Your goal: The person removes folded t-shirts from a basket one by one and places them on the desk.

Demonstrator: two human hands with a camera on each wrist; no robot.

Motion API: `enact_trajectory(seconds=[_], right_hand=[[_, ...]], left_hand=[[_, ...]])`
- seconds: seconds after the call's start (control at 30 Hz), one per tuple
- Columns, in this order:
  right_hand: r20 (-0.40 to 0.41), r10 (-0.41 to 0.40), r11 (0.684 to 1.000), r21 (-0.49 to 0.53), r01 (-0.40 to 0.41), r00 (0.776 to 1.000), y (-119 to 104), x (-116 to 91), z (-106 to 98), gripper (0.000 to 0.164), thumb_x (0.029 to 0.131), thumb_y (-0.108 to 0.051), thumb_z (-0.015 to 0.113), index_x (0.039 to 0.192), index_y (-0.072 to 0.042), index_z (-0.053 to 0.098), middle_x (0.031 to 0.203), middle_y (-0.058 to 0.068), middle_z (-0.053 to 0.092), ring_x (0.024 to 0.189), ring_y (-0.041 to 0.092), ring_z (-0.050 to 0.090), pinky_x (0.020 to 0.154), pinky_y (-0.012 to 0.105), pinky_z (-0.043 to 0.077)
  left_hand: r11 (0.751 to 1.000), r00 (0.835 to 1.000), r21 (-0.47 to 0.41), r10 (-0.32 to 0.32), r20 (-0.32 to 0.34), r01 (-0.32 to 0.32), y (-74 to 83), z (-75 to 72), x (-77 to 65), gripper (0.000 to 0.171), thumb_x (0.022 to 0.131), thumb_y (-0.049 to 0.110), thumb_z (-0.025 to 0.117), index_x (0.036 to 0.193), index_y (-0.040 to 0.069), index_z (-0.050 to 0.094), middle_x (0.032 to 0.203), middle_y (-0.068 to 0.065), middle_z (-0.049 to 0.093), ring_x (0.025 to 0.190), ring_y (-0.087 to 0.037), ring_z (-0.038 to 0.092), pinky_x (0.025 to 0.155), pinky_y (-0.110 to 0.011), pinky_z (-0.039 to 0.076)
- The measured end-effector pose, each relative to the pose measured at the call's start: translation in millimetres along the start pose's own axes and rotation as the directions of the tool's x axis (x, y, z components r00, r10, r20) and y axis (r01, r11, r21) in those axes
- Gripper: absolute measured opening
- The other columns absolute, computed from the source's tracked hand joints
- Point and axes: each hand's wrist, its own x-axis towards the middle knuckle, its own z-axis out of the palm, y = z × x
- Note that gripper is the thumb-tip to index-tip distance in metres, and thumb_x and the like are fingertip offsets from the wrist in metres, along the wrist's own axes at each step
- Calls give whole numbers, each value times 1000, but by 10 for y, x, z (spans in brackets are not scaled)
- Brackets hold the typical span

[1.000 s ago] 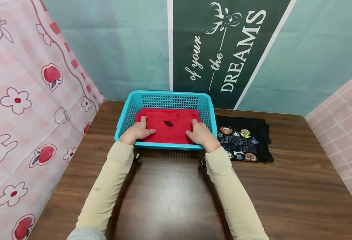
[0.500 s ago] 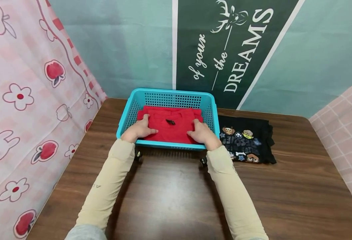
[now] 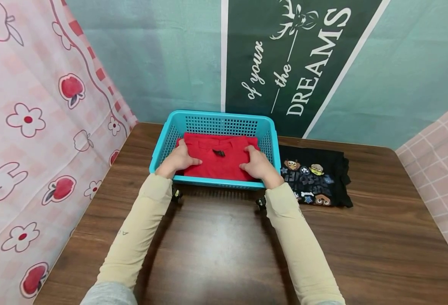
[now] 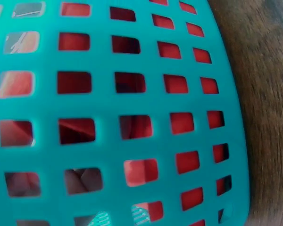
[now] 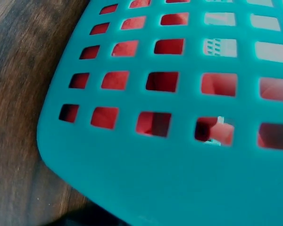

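In the head view, a folded red shirt (image 3: 216, 165) with a dark mark below its neckline lies inside a turquoise plastic basket (image 3: 213, 183). My left hand (image 3: 179, 159) reaches over the near rim and grips the shirt's left edge, thumb on top. At the right edge, my right hand (image 3: 259, 164) holds the shirt the same way. The other fingers of both hands are largely hidden down the sides. Both wrist views look at the outside of the basket wall (image 4: 108, 106), where red cloth shows through the holes.
A folded black shirt (image 3: 313, 178) with cartoon dog prints lies right beside the basket on the brown wooden table (image 3: 216, 245). Behind the table hangs a green backdrop (image 3: 178, 55) with lettering. A pink patterned curtain (image 3: 37, 148) borders the left side.
The whole head view has shifted slightly. Both hands stay at the shirt's edges; the shirt's near left corner has shifted a little, leaving a dark gap by the left hand.
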Motion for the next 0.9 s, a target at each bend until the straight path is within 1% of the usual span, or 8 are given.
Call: enact_trajectory(seconds=[0.13,0.3,0.4,0.53,0.63,0.77,0.83,0.9], right_hand=[[-10,-34,999,31,34,999,-4,0,-3,65,88,-18,68,143,-8,37,138,18,47,123,36,45,98,50,47],[-24,-73,996,56,74,997,-12,-2,-14,59,86,-18,69,138,-7,44,134,17,51,119,34,48,95,49,48],[-32,-72,995,65,74,997,-15,-6,-20,54,85,-18,70,134,-6,49,129,17,54,116,33,50,93,47,49],[-33,-59,996,64,61,998,-11,-6,-17,44,85,-20,70,124,-6,54,117,16,58,107,30,53,87,43,49],[-17,-59,997,57,60,998,-4,2,-12,38,86,-21,70,118,-6,56,111,16,60,103,29,53,83,40,48],[37,-71,996,50,69,997,0,14,-3,41,87,-21,69,121,-4,54,118,17,58,108,31,52,88,42,49],[74,-78,996,39,76,994,3,20,5,45,87,-23,69,125,-4,52,124,17,56,112,32,51,93,44,49],[101,-91,996,34,88,991,2,18,8,50,87,-23,68,129,-4,49,129,18,54,117,32,50,98,46,47]], left_hand=[[1000,999,-6,20,-45,-21,-5,0,12,107,84,27,73,154,1,-4,160,-17,16,144,-37,22,112,-50,35],[997,990,-41,66,-125,-71,3,-2,10,102,84,24,73,155,5,2,157,-17,23,140,-37,28,108,-51,41],[995,987,-60,70,-142,-79,7,-4,5,98,85,23,73,155,5,5,155,-17,26,138,-36,31,107,-50,42],[998,994,-45,31,-106,-36,9,-11,-13,94,86,23,71,153,2,9,152,-19,30,135,-36,34,107,-50,42],[999,998,-32,-21,-51,20,6,-14,-34,83,86,25,71,148,0,21,140,-20,39,126,-33,41,100,-45,46],[997,997,-26,-74,4,74,5,-14,-53,61,87,30,70,129,0,40,118,-18,49,110,-28,49,85,-36,48],[996,996,-18,-90,19,90,10,-15,-58,60,87,32,69,129,-1,41,118,-17,50,110,-28,49,85,-36,48],[995,995,-3,-98,31,99,19,-14,-62,67,87,33,69,135,-1,37,125,-17,48,115,-29,47,91,-39,49]])
